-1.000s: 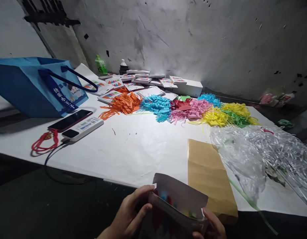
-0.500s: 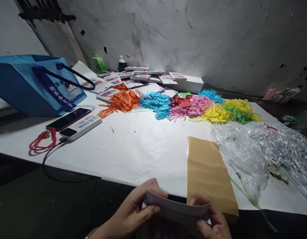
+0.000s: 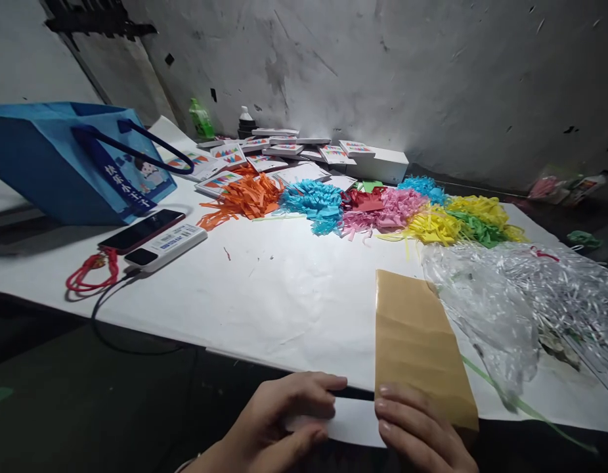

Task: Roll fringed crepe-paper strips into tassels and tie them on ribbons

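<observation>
At the table's front edge I have a white flat box [image 3: 356, 420] between my hands, with its narrow white side facing up and its lower part dark. My left hand [image 3: 289, 420] grips the left end, fingers behind and thumb in front. Over the right end lie the fingers of my right hand [image 3: 419, 427], pressed against it; the right thumb is hidden. Beyond my right hand, a brown paper sheet [image 3: 417, 335] hangs over the table edge.
Several printed white boxes [image 3: 284, 150] are heaped by the wall. Shredded paper bundles, such as orange [image 3: 249, 194] and yellow [image 3: 434, 223], line the table. Clear plastic [image 3: 486, 315] lies right. A blue bag [image 3: 87, 164], a phone [image 3: 141, 231] and a cabled white device [image 3: 166, 248] are left.
The box's open, raised flap now appears as a flat white side. My right hand has moved from pinching the flap to lying over the box's right end.
</observation>
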`<state>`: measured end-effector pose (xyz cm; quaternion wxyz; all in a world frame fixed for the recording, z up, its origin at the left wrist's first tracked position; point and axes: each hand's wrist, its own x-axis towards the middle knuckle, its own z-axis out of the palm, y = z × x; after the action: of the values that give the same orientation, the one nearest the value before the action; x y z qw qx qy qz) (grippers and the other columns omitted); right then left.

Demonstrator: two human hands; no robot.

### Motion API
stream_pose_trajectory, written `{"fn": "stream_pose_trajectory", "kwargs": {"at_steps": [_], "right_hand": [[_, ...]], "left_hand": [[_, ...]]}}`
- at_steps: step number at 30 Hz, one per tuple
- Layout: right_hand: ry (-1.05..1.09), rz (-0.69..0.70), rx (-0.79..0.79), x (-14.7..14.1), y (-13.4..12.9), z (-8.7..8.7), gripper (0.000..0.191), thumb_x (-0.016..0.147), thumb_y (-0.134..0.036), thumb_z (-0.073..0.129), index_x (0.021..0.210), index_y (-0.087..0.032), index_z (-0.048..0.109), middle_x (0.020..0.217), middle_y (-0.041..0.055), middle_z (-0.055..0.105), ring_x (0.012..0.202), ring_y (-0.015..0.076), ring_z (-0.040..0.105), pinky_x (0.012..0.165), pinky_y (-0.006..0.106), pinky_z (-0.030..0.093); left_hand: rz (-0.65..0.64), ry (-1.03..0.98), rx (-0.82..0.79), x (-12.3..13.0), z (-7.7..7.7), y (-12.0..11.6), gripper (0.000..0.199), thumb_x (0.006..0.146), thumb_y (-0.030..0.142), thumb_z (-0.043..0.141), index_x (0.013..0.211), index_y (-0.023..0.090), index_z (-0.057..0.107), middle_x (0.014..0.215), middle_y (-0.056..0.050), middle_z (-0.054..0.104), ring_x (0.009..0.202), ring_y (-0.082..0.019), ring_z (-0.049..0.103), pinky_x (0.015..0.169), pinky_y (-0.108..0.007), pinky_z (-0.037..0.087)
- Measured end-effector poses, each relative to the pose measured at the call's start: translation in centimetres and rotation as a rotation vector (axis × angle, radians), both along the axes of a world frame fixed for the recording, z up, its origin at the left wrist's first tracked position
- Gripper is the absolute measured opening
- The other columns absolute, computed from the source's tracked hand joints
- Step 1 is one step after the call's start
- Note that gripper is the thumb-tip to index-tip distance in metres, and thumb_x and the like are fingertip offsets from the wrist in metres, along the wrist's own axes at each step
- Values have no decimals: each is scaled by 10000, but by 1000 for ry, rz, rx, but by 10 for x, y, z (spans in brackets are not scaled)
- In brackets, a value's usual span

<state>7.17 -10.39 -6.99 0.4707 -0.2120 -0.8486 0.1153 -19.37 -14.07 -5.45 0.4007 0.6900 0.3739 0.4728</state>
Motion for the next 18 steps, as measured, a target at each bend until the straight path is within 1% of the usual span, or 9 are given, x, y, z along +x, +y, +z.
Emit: {"fn": "stream_pose_trajectory", "kwargs": {"at_steps": [2, 3, 6, 8, 11, 13, 15, 16, 18], "right_hand": [[-30, -164, 183, 2, -1, -7, 263, 980, -196, 587, 1219, -221, 693, 1013, 48, 790, 939, 230, 762, 809, 290, 641], [-29, -218, 254, 2, -1, -11, 264, 976, -192, 594, 1217, -230, 695, 1010, 39, 790, 901, 224, 769, 780, 270, 644], [-120, -237, 365, 4, 2, -20, 274, 947, -186, 638, 1204, -259, 696, 1017, 23, 785, 843, 226, 773, 713, 256, 653], [-162, -212, 409, 4, 7, -18, 272, 936, -174, 647, 1185, -269, 699, 1014, 16, 784, 845, 227, 771, 747, 287, 654], [-230, -164, 449, 0, 11, -3, 220, 949, -156, 605, 1123, -234, 715, 1012, 29, 782, 867, 210, 768, 858, 327, 625], [-302, -166, 440, -3, 11, 8, 221, 958, -127, 568, 1096, -209, 721, 999, 35, 783, 862, 195, 769, 867, 308, 618], [-333, -198, 393, -5, 9, 14, 248, 957, -103, 560, 1113, -215, 717, 992, 24, 785, 873, 191, 769, 850, 292, 625], [-321, -205, 365, -7, 8, 15, 250, 963, -122, 564, 1137, -226, 710, 997, 22, 786, 891, 196, 767, 852, 303, 628], [-237, -189, 312, -9, 8, 13, 235, 992, -248, 559, 1181, -238, 697, 1007, 36, 789, 922, 210, 763, 850, 332, 632]], "left_hand": [[32, -8, -44, 3, 1, 0, 329, 894, 151, 675, 1187, 302, 671, 1125, -51, 752, 981, -203, 729, 772, -215, 599], [37, -20, -42, 4, 2, 0, 322, 896, 156, 676, 1183, 303, 679, 1077, -42, 761, 942, -195, 735, 753, -207, 599], [38, -45, -11, 7, 4, 2, 249, 906, 165, 665, 1123, 279, 712, 999, -41, 769, 896, -193, 738, 766, -216, 594], [43, -73, -10, 8, 5, 2, 232, 928, 171, 638, 1129, 265, 706, 999, -55, 765, 892, -198, 739, 756, -224, 595], [7, -86, 21, 9, 3, 3, 251, 936, 160, 618, 1159, 258, 681, 1022, -67, 756, 901, -200, 736, 761, -233, 592], [-25, -76, 53, 10, 1, 3, 265, 929, 152, 620, 1167, 257, 670, 1022, -64, 753, 891, -191, 732, 768, -231, 584], [-34, -83, 54, 10, 0, 3, 250, 936, 154, 607, 1156, 255, 669, 1012, -62, 752, 880, -187, 727, 777, -235, 578], [-25, -98, 42, 11, 0, 3, 231, 946, 160, 594, 1141, 253, 672, 1001, -60, 751, 874, -185, 726, 778, -237, 577], [15, -132, -10, 11, 0, 2, 190, 965, 180, 574, 1103, 253, 683, 981, -56, 747, 865, -183, 725, 763, -233, 580]]}}
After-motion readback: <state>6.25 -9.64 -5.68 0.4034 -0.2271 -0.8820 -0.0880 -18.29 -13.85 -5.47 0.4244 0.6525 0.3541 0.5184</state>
